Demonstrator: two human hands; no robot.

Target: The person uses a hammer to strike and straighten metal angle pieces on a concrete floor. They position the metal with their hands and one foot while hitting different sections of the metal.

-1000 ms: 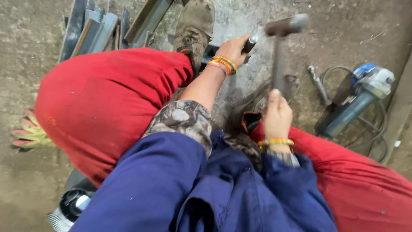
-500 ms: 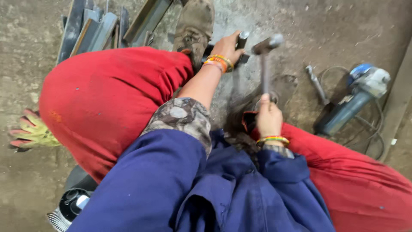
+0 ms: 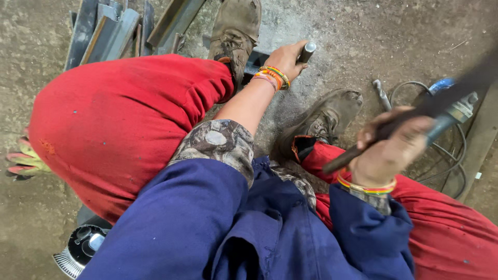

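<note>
Head view: a short metal rod (image 3: 307,52) is being gripped by the left hand (image 3: 282,59), whose fingers are closed around it, down on the concrete floor (image 3: 337,26) just beside the left boot (image 3: 236,31). A dark hammer handle (image 3: 404,116) is being clutched in the right hand (image 3: 386,153), fist closed tight; the handle is being shown as a motion-blurred streak running up toward the right edge of the floor, so its head cannot be made out. The right boot (image 3: 321,122) is being planted on the floor between the two hands. Behind the right hand, a blue angle grinder (image 3: 451,106) with its coiled cable (image 3: 446,155) is lying near the floor's right edge. Steel bars (image 3: 111,28) are being stacked toward the far left corner, and a striped glove (image 3: 21,158) is lying at the left edge.
</note>
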